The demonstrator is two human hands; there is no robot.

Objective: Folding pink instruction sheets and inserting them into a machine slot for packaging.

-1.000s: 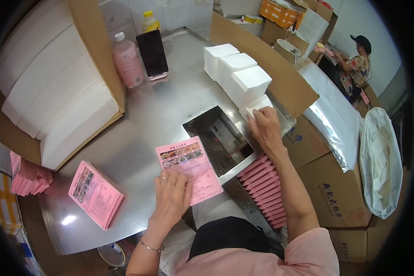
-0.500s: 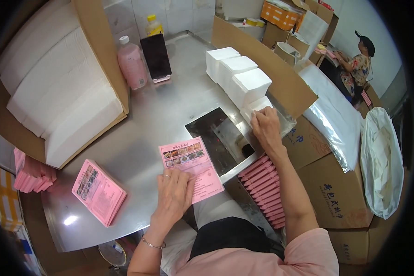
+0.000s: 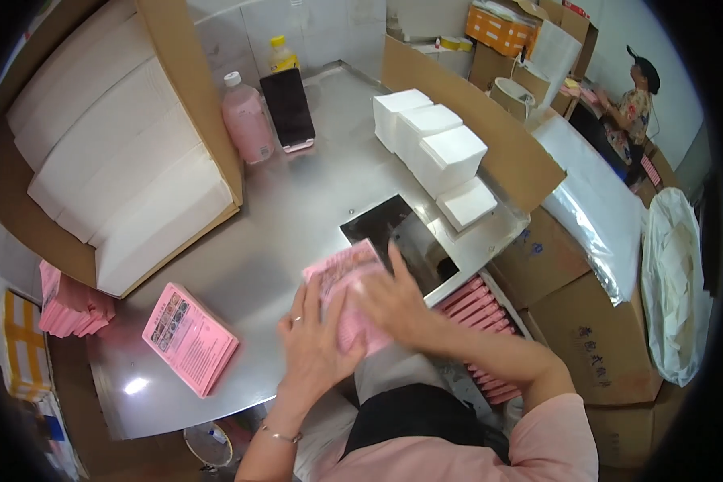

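Note:
A pink printed sheet [image 3: 341,265] with small food pictures lies under both my hands at the table's near edge, by a dark rectangular opening. My left hand [image 3: 317,341] holds it along its left side, fingers over the paper and thumb across its lower part. Over the sheet's right side is my right hand [image 3: 394,309], smeared by motion; one digit points up, and whatever its fingers hold cannot be made out. Beyond the opening stand white stacks of napkins [image 3: 454,149], with a lower stack [image 3: 467,202] nearest me. To the left lies a pile of pink printed sheets [image 3: 189,339].
A large carton [image 3: 193,96] of white paper stands at left, above pink packets [image 3: 72,301]. At the back are a pink bottle [image 3: 247,119] and a phone [image 3: 289,108]. A crate of pink packets [image 3: 490,321] sits below right, beside cartons [image 3: 594,345]. Another person [image 3: 631,104] sits far right.
My right hand has left the nearest napkin stack and come down-left onto the pink sheet. My left hand's thumb now lies across the sheet. The whole view has shifted slightly.

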